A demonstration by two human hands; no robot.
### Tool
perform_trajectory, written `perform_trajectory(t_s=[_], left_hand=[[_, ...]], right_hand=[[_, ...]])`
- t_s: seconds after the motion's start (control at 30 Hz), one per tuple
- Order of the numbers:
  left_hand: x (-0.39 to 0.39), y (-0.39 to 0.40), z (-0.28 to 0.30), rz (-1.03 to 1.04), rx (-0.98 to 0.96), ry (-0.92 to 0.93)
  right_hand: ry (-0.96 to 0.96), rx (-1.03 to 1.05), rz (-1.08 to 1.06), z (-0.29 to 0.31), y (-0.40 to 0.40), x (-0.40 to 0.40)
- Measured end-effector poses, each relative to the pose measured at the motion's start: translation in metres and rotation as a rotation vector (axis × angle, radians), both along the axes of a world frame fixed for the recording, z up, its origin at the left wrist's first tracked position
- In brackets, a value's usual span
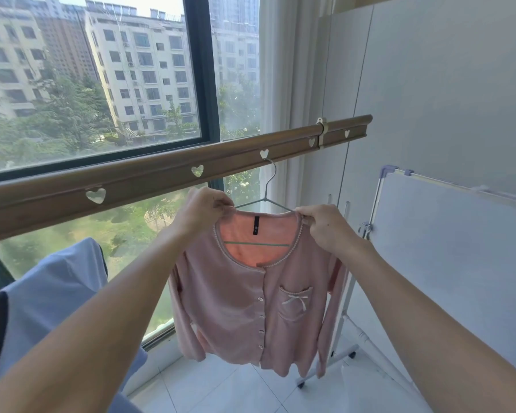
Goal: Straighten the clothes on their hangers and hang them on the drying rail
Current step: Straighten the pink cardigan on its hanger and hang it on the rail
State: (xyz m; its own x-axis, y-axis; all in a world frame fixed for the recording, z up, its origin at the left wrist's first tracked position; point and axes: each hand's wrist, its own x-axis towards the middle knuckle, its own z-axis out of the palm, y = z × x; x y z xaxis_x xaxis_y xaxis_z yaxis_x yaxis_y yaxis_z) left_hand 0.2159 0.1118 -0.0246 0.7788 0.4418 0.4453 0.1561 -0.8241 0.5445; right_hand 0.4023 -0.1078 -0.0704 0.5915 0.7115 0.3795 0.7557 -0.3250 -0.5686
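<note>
One pink cardigan (251,305) is what you're dealing with right now, and it's already up: its wire hanger (268,189) has the hook through a heart-shaped hole (264,153) in the brown drying rail (149,180), toward the rail's right end but short of the bracket (321,132). So the hanging part for this piece looks done, and you're on the straightening bit. The top sits buttoned and fairly even, though the sleeves droop a little bunched at the sides, so I'd guess a tug or two is left.

Your left hand (203,211) has its fingers pinched shut on the collar's left shoulder, right where the hanger arm comes out. Your right hand (325,226) is doing the same on the right shoulder, fingertips closed on the pearl-trimmed neckline. Both arms reach out almost straight, wrists slightly raised, hands about level with each other just under the rail.

Further out, there's a light blue garment (51,293) with a dark edge at lower left. Honestly can't tell whether it's on a hanger or just draped over something, since the view cuts it off. If it's part of the load, that's probably next. The other heart holes along the rail are unused. A white folding rack (379,216) on wheels stands off to the right against the wall, and the window (102,84) is behind the rail.
</note>
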Motion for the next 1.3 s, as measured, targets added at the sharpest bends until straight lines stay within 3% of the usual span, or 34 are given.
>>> perform_trajectory(t_s=[0.33,0.5,0.63,1.0,1.17,1.3], left_hand=[[0.005,-0.015,0.006,0.000,0.049,-0.033],[0.005,-0.012,0.007,-0.053,0.028,0.101],[0.008,-0.008,0.007,-0.080,0.048,0.076],[0.002,0.003,0.004,-0.059,0.044,0.050],[-0.001,0.006,0.002,-0.051,0.052,0.052],[-0.003,0.003,0.001,-0.039,0.052,0.051]], right_hand=[[-0.019,-0.052,0.000,0.000,0.000,0.003],[-0.055,-0.068,-0.006,0.007,-0.008,0.000],[-0.070,-0.046,0.041,0.011,-0.015,-0.009],[0.109,-0.329,-0.249,-0.022,-0.100,0.020],[0.225,-0.195,-0.144,-0.020,-0.097,0.002],[0.114,-0.230,-0.245,-0.025,-0.087,0.005]])
